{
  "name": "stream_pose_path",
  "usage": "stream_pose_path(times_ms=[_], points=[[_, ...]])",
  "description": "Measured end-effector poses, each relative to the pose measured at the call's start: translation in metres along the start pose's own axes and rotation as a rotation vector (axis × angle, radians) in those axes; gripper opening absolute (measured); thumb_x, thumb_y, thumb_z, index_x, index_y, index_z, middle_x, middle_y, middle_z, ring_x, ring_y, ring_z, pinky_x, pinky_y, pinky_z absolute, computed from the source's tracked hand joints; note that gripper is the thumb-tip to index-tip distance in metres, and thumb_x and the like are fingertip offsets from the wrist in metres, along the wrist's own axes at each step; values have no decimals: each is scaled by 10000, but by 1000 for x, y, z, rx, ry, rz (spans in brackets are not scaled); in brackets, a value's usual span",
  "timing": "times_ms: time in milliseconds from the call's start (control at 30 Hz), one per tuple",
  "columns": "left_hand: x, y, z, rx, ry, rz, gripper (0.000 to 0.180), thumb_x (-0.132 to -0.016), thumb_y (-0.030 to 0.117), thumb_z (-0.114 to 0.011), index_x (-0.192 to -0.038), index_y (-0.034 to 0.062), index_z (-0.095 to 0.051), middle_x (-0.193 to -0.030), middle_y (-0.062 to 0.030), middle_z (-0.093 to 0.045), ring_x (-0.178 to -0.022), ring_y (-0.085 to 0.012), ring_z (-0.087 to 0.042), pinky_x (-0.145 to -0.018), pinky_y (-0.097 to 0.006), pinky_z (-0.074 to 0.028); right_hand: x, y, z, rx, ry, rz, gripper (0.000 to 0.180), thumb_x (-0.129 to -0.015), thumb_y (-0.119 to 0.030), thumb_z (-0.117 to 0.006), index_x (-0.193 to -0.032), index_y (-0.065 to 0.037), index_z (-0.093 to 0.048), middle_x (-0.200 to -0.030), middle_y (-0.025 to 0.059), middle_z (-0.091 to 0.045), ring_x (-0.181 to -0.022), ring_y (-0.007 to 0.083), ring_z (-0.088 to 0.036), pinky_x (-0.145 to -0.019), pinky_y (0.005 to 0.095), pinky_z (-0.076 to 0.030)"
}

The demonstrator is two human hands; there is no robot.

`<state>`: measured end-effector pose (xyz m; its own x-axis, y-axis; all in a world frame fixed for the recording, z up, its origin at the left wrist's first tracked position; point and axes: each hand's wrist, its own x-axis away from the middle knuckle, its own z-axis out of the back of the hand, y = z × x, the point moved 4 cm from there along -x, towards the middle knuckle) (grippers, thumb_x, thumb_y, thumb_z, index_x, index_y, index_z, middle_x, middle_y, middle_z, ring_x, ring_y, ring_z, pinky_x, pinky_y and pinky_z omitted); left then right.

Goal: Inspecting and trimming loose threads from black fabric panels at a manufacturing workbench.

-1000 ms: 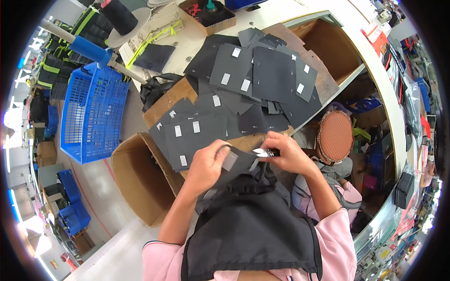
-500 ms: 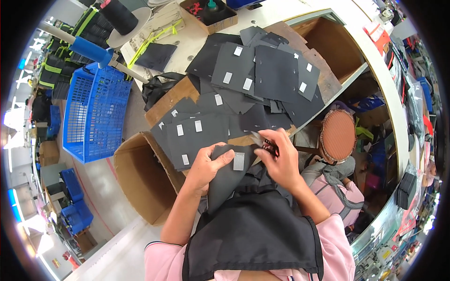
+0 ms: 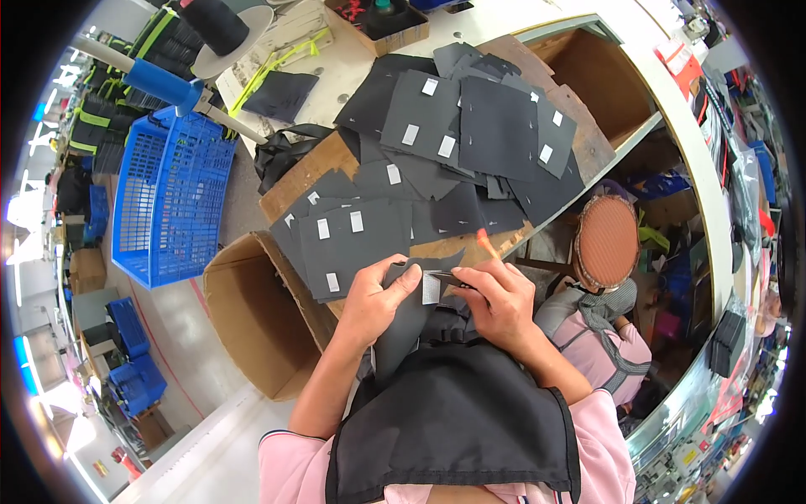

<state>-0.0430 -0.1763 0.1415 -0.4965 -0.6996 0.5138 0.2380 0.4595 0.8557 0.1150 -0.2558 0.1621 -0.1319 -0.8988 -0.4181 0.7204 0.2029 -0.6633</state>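
My left hand point(image 3: 378, 298) is closed on the edge of a dark grey fabric piece point(image 3: 399, 336), thumb on top. The piece is bent and hangs down over my black apron. A small white-grey patch point(image 3: 431, 289) sits on it, between my two hands. My right hand point(image 3: 499, 304) is closed round small thread snips point(image 3: 482, 238) with a red end sticking up past the fingers. Their thin metal tip points left, at the upper right corner of the patch. Most of the tool is hidden in my fingers, so I cannot tell if the blades touch.
Many dark fabric pieces with white patches point(image 3: 357, 222) lie overlapping on the table's brown board point(image 3: 315, 174). At left are an open cardboard box point(image 3: 252, 328) and a blue plastic basket point(image 3: 172, 202). A round stool point(image 3: 605, 244) stands right; a person in pink point(image 3: 609, 353) is beside it.
My right hand has turned the snips so that their tip now lies at the patch and the red end shows above. The left hand keeps its hold; the fabric is bent more.
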Motion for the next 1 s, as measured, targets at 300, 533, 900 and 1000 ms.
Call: stream_pose_path(times_ms=[300,533,900,1000], points=[[0,0,5,157,-28,94,299,-858,280,-635,-919,-11,-602,-801,-10,-570,-735,-95,-490,-652,-242,-410,-7,2,-2,-24,-32,-21,291,-642,-67,-728,-914,-70,-624,-735,45,-564,-584,221,-545,-542,306,-437],[-32,-22,99,-281,487,-266,625,-730,221,-757,-1250,45,-459,-1153,-131,-515,-1075,-219,-471,-915,-330,-399,-1,131,-9,-17,101,-585,356,-679,-76,-718,-997,-65,-558,-887,83,-574,-688,231,-571,-593,341,-458],[-66,-76,101,-1013,912,-49,983,-677,213,-763,-1430,135,-135,-1484,-196,-70,-1362,-361,-117,-1084,-486,-151,-42,218,-47,467,-82,-255,338,-738,-93,-609,-1062,-109,-514,-907,76,-575,-760,300,-613,-622,400,-483],[-67,-50,85,-795,765,-509,809,-745,168,-716,-1395,61,-247,-1463,-197,-171,-1354,-332,-175,-1084,-412,-196,-48,215,-30,474,-13,-237,124,-741,-59,-566,-858,-101,-571,-843,44,-583,-681,297,-611,-586,390,-485]])
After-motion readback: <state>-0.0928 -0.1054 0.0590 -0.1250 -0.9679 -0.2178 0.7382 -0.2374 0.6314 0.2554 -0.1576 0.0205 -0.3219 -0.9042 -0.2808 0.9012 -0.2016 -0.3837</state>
